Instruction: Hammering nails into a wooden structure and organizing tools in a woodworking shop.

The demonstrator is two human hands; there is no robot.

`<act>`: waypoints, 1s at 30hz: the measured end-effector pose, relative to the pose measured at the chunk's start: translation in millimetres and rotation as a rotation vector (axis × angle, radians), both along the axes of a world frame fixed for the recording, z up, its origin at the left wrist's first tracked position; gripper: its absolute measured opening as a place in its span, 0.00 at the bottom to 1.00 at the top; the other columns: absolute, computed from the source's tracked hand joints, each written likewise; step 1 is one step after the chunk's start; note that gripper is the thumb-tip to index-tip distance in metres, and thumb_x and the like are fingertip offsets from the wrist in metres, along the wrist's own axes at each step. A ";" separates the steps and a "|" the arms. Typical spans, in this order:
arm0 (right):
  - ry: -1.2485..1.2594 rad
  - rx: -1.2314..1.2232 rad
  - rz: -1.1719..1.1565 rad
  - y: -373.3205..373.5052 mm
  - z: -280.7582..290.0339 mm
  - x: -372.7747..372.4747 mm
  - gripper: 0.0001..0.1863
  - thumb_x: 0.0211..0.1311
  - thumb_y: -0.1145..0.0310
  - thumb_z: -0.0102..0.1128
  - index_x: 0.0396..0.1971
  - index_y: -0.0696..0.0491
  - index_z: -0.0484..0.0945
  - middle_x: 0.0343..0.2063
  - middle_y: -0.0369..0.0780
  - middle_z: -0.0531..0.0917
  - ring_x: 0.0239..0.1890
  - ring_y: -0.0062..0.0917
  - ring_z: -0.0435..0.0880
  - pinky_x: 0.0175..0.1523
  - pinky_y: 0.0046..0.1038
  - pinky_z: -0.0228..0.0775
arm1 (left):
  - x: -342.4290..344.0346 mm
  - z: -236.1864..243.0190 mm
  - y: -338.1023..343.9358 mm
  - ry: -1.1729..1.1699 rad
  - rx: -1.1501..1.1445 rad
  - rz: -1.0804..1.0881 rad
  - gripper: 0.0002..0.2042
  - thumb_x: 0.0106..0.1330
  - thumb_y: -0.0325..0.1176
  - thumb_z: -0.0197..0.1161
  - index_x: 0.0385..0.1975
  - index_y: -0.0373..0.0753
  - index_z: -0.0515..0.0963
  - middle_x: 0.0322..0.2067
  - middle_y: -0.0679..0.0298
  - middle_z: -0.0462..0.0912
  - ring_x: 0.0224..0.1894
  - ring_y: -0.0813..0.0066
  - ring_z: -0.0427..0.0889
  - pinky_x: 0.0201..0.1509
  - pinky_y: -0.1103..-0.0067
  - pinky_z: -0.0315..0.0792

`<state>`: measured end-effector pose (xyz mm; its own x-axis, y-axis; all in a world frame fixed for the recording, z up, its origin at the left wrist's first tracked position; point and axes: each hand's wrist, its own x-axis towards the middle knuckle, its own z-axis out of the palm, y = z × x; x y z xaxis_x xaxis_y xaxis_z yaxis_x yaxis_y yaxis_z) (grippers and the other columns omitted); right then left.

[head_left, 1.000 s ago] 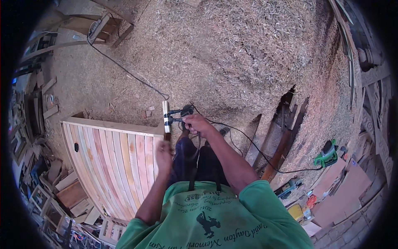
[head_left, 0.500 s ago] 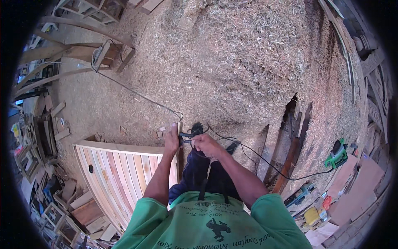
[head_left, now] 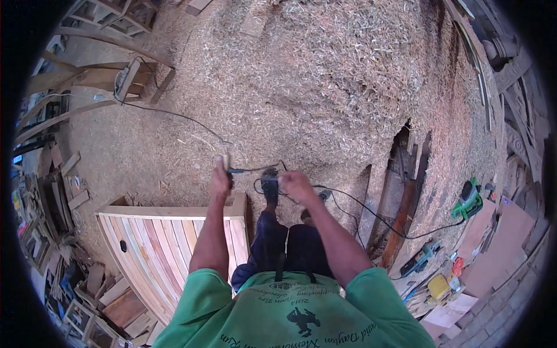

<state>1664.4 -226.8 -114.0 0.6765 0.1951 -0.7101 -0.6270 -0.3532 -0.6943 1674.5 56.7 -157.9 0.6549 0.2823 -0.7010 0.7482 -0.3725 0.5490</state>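
My left hand (head_left: 221, 181) is closed around a short pale block (head_left: 227, 160); what it is cannot be made out fully. A dark blue plug-like end (head_left: 235, 170) sticks out beside the block toward the right. From it a thin black cord (head_left: 258, 169) runs to my right hand (head_left: 296, 187), whose fingers are closed on the cord and blurred. The cord loops over my shoe (head_left: 270, 182) and trails right to a green power tool (head_left: 469, 200). A second dark cable (head_left: 174, 115) comes from the far left toward my left hand.
A slatted wooden panel (head_left: 156, 238) with a frame stands at my left. Wood shavings (head_left: 325, 87) cover the floor ahead, with planks (head_left: 401, 226) half buried at right. Curved wooden pieces (head_left: 104, 77) lie far left. A blue tool (head_left: 420, 259) sits at the right.
My hands have moved apart: the left went left with the pale block, the right slightly right and forward. The cord now stretches between them. The view has shifted slightly.
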 end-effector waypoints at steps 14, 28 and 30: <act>0.398 0.108 -1.077 -128.3 70.0 -192.2 0.08 0.72 0.70 0.57 0.45 0.55 0.81 0.24 0.36 0.80 0.21 0.22 0.78 0.27 0.27 0.75 | 105.8 -63.6 136.4 -0.275 0.463 -0.230 0.38 0.59 0.62 0.67 0.55 0.29 0.77 0.47 0.42 0.84 0.50 0.46 0.84 0.54 0.57 0.75; -0.322 0.564 -1.512 -187.2 283.0 -129.6 0.09 0.73 0.72 0.53 0.47 0.57 0.76 0.28 0.36 0.78 0.25 0.20 0.75 0.30 0.24 0.70 | -80.5 189.2 -237.4 -0.049 -0.781 -1.255 0.17 0.65 0.43 0.70 0.44 0.36 0.79 0.33 0.59 0.83 0.34 0.63 0.81 0.39 0.67 0.74; -0.517 0.237 -1.694 -250.0 328.9 -172.8 0.03 0.69 0.74 0.53 0.38 0.54 0.76 0.23 0.33 0.75 0.18 0.15 0.69 0.23 0.21 0.63 | -81.4 173.9 -225.1 -0.292 -0.537 -1.297 0.16 0.70 0.44 0.64 0.35 0.34 0.78 0.26 0.50 0.81 0.30 0.51 0.81 0.35 0.65 0.73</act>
<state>1491.7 -476.8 214.9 0.3500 -0.8246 -0.4445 0.1124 0.5081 -0.8539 1593.0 -168.4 16.1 0.3770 -0.8664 -0.3274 -0.1155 -0.3947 0.9115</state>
